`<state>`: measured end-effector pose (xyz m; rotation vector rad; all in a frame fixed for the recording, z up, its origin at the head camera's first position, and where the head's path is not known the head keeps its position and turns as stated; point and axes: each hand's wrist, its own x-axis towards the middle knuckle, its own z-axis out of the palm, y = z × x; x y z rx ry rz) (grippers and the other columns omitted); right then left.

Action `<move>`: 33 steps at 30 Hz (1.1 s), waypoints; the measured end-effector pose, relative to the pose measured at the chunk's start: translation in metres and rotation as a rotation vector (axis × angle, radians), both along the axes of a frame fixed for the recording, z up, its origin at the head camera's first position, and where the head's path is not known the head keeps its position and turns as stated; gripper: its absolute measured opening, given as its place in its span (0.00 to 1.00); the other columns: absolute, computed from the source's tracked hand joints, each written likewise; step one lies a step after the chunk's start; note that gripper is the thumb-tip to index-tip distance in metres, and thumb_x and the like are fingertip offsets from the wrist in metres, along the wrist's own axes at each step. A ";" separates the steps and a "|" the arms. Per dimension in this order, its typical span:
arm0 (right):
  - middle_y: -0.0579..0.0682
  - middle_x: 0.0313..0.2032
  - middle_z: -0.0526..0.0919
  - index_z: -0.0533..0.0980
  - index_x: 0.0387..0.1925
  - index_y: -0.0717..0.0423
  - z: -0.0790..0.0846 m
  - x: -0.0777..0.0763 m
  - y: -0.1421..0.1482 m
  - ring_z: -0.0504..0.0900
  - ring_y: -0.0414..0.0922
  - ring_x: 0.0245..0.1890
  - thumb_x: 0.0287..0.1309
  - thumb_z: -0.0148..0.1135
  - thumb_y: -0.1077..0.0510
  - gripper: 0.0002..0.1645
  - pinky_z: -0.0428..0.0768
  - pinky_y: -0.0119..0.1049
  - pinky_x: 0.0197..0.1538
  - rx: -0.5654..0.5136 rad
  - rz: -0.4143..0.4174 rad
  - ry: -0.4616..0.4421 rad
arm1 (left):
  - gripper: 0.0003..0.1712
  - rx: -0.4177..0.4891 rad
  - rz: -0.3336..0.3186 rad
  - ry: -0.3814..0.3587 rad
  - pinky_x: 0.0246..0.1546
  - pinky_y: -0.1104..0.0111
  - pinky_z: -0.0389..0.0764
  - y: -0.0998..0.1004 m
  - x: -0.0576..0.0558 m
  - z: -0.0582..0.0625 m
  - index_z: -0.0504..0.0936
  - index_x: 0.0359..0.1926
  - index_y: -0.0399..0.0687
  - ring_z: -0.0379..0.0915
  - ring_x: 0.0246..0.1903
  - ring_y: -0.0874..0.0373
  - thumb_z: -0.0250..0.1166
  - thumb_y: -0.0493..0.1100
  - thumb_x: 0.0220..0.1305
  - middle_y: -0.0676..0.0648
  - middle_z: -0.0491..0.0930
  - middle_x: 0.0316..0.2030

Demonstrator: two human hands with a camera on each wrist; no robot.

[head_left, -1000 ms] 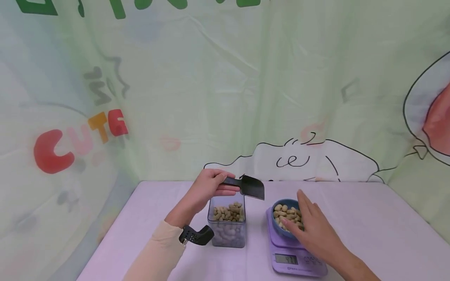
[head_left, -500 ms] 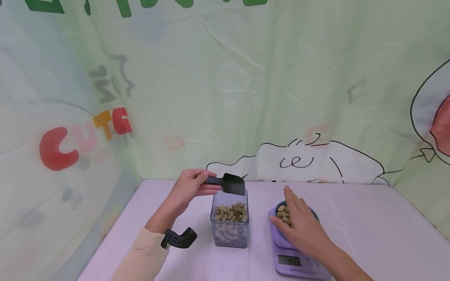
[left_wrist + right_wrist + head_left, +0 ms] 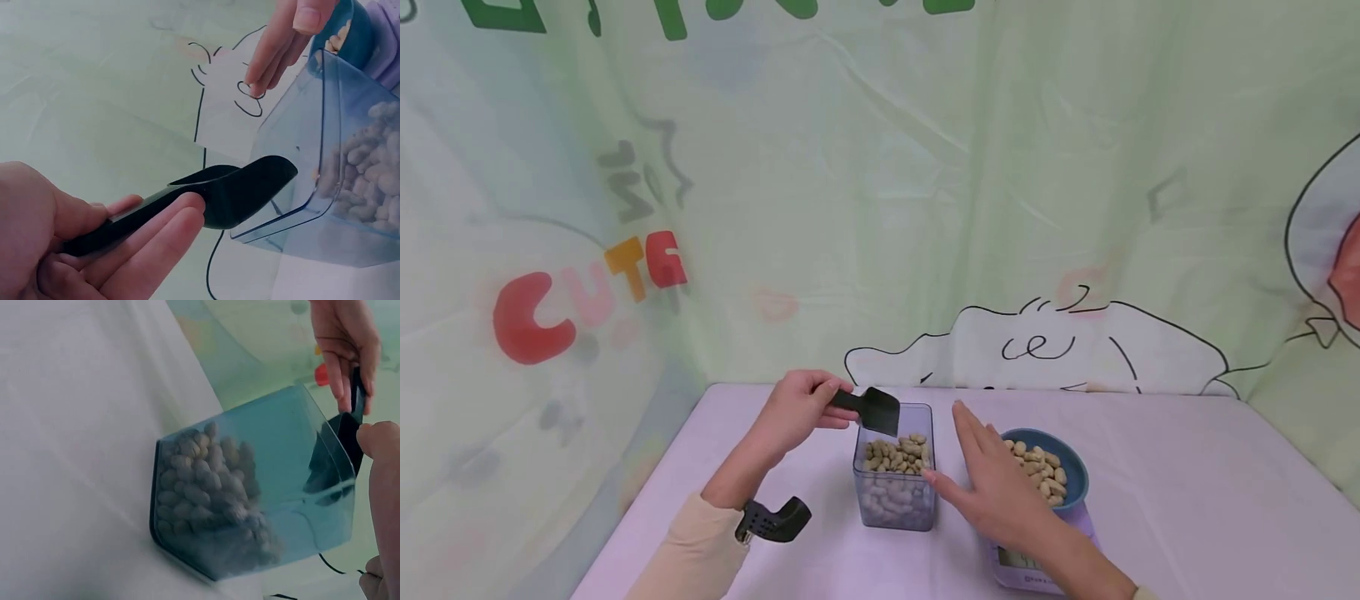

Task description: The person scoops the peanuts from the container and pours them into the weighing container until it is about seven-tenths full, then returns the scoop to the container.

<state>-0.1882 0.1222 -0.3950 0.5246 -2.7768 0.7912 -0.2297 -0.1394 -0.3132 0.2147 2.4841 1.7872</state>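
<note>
My left hand (image 3: 797,408) pinches the handle of a black scoop (image 3: 880,412) between thumb and fingers. The scoop's blade hangs over the back left rim of a clear bluish container (image 3: 331,125), and no nuts show in it. Unshelled peanuts (image 3: 200,481) fill the lower part of that container. My right hand (image 3: 996,487) hovers between the container and a blue bowl (image 3: 1079,479), fingers straight and thumb spread, holding nothing. Peanuts in the bowl (image 3: 1051,479) are partly covered by this hand in the head view.
Under the bowl is a purple kitchen scale (image 3: 1026,578), its display partly hidden by my right forearm. A pale cloth covers the table (image 3: 1180,483). Behind it hangs a light green printed curtain (image 3: 895,208). A black band (image 3: 773,521) circles the left wrist.
My left hand has carried the scoop leftward, from between the containers to over the peanut container. My right hand has shifted left off the bowl toward the container, uncovering more of the bowl.
</note>
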 end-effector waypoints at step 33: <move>0.54 0.78 0.48 0.44 0.78 0.56 -0.004 0.002 -0.008 0.52 0.56 0.77 0.69 0.43 0.29 0.52 0.53 0.61 0.78 0.033 0.039 -0.024 | 0.14 -0.703 0.053 0.447 0.33 0.69 0.84 0.030 0.011 -0.027 0.81 0.53 0.45 0.82 0.42 0.55 0.59 0.40 0.69 0.48 0.84 0.48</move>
